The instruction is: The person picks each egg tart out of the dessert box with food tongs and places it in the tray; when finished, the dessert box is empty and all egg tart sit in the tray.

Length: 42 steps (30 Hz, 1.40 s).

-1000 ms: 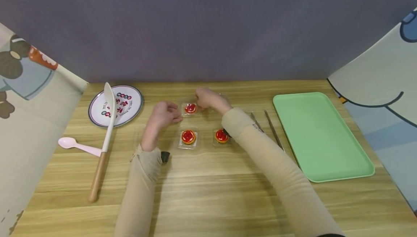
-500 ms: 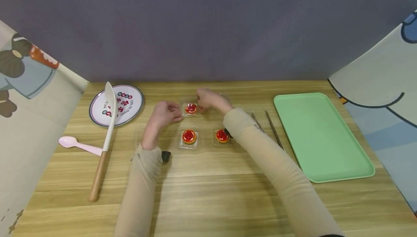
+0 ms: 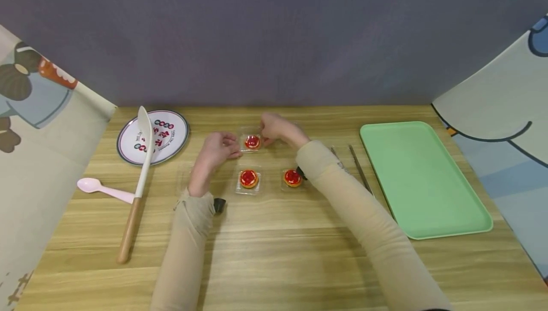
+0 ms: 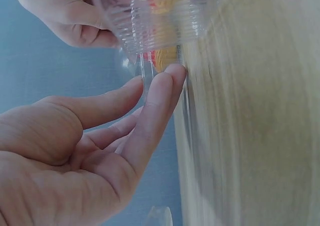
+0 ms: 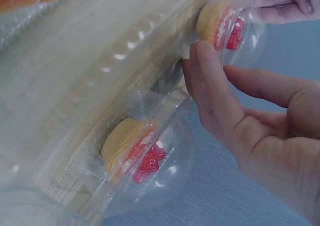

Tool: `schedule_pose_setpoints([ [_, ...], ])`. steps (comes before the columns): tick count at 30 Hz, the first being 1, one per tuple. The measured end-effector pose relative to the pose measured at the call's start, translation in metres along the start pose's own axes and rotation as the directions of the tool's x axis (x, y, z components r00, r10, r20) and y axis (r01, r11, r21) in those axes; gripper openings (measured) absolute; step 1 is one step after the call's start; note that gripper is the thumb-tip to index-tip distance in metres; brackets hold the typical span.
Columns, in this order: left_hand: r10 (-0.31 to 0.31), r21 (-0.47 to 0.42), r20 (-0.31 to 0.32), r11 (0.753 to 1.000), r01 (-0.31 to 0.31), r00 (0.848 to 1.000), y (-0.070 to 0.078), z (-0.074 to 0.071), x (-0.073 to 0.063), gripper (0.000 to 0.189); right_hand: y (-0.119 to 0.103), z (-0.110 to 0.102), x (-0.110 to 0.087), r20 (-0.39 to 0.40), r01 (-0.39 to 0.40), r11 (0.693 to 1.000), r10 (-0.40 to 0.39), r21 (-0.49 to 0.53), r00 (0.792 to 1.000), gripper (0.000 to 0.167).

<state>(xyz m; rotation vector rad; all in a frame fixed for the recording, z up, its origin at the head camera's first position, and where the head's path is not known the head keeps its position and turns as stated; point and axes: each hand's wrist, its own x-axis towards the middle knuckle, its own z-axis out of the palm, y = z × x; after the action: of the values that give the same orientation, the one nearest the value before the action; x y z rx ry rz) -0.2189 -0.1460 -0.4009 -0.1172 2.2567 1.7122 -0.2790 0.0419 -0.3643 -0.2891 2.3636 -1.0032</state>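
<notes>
At the far middle, a small tart with glossy red topping sits in a clear plastic box. My left hand pinches the box's left edge. In the left wrist view the thumb lies on one side of the clear rim and the fingertips on the other. From the right, my right hand pinches the opposite edge, its fingertips right at the tart's base. Nearer to me stand another boxed tart and, partly beside my right sleeve, a third boxed tart.
On the left lie a printed plate, a long white spoon with a wooden handle across it, and a pink spoon. Metal tongs lie partly under my right sleeve, left of a green tray. A dark wall bounds the back.
Both hands stay at the far tart box, with only a very slight shift of hands and box to the right. Everything else lies as before.
</notes>
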Motion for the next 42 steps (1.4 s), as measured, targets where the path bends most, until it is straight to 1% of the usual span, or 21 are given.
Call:
schedule_pose_setpoints([
  [4, 0.008, -0.001, -0.006, 1.0, -0.008, 1.0, 0.0, 0.0, -0.001, 0.04, 0.0, -0.001, -0.001, -0.003, 0.004, 1.0, -0.004, -0.001, 1.0, 0.019],
  [9, 0.027, 0.03, -0.008, 0.999, -0.026, 1.0, 0.0, -0.001, -0.001, 0.041, -0.001, -0.002, -0.001, 0.003, 0.014, 1.0, -0.014, -0.019, 1.0, 0.017],
  [12, 0.022, 0.034, -0.008, 0.999, -0.022, 1.0, 0.001, -0.002, -0.002, 0.041, -0.001, -0.001, 0.0, 0.0, 0.018, 0.999, -0.018, -0.032, 1.0, 0.021],
  [19, 0.009, 0.025, -0.009, 1.0, -0.008, 1.0, 0.003, -0.004, -0.003, 0.042, 0.001, 0.001, 0.003, -0.037, 0.038, 0.992, -0.042, -0.117, 0.998, 0.037],
  [21, 0.012, 0.028, -0.005, 1.0, -0.012, 1.0, 0.004, -0.005, -0.003, 0.042, 0.001, 0.002, 0.003, -0.042, 0.041, 0.992, -0.046, -0.118, 0.998, 0.039],
  [24, 0.014, 0.034, -0.004, 0.999, -0.014, 1.0, 0.004, -0.004, -0.003, 0.043, 0.0, 0.003, 0.003, -0.044, 0.037, 0.986, -0.045, -0.163, 0.998, 0.04],
  [30, 0.006, 0.014, -0.006, 1.0, -0.006, 1.0, 0.002, -0.003, -0.002, 0.046, 0.0, 0.004, 0.001, -0.046, 0.028, 0.961, -0.042, -0.274, 0.998, 0.032],
  [34, 0.008, 0.028, -0.013, 1.0, -0.008, 1.0, 0.002, -0.004, -0.003, 0.049, -0.001, 0.004, -0.002, -0.066, 0.054, 0.946, -0.079, -0.318, 0.995, 0.015],
  [35, 0.008, 0.03, -0.014, 1.0, -0.007, 1.0, 0.002, -0.004, -0.004, 0.05, -0.001, 0.004, -0.003, -0.069, 0.061, 0.945, -0.088, -0.32, 0.994, 0.009],
  [36, 0.007, 0.027, -0.014, 1.0, -0.006, 1.0, 0.002, -0.004, -0.004, 0.05, -0.002, 0.004, -0.004, -0.072, 0.068, 0.944, -0.097, -0.322, 0.993, 0.006],
  [39, 0.006, 0.007, -0.011, 1.0, -0.006, 1.0, 0.004, -0.005, -0.005, 0.051, -0.003, 0.004, -0.008, -0.08, 0.079, 0.945, -0.11, -0.318, 0.991, 0.022],
  [42, 0.01, 0.001, -0.013, 1.0, -0.01, 1.0, 0.005, -0.006, -0.007, 0.051, -0.004, 0.003, -0.01, -0.088, 0.082, 0.945, -0.116, -0.317, 0.989, 0.028],
])
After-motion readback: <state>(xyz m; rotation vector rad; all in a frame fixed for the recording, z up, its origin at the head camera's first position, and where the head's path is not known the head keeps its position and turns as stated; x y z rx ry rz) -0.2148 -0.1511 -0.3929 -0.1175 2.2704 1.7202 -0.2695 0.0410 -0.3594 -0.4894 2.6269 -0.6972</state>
